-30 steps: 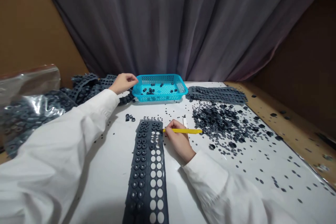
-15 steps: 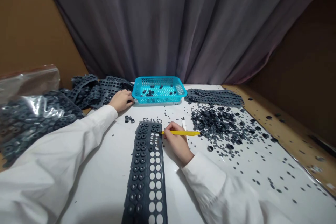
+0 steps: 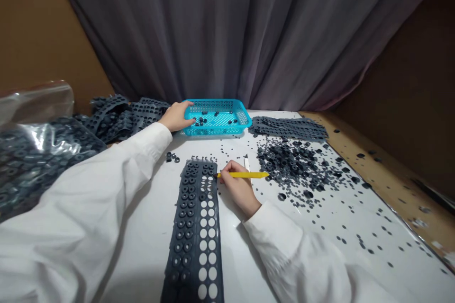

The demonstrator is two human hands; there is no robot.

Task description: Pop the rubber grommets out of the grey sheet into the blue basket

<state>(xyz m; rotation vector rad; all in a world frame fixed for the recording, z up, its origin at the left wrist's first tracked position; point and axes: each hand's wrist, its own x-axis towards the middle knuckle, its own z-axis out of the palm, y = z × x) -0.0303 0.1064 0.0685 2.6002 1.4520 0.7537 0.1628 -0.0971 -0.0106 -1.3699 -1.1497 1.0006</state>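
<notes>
A long dark grey rubber strip (image 3: 196,227) lies on the white table (image 3: 142,227), its right rows punched out to empty holes, its left rows still filled with small rings. My right hand (image 3: 237,184) pinches a yellow stick tool (image 3: 245,175) whose tip touches the strip's far right corner. My left hand (image 3: 177,116) rests on the left rim of a turquoise basket (image 3: 243,116) that holds several dark rings; its fingers curl over the edge.
A heap of loose dark rings (image 3: 295,163) lies right of the tool, with a stack of strips (image 3: 287,127) behind it. More strips (image 3: 121,116) pile up at the left, beside a clear bag of rings (image 3: 31,151). A small blade (image 3: 246,162) lies near my right hand. A curtain hangs behind.
My left hand dropped from the basket's left edge to the table, then rose back onto the rim. The right hand and the yellow tool stayed at the strip's corner.
</notes>
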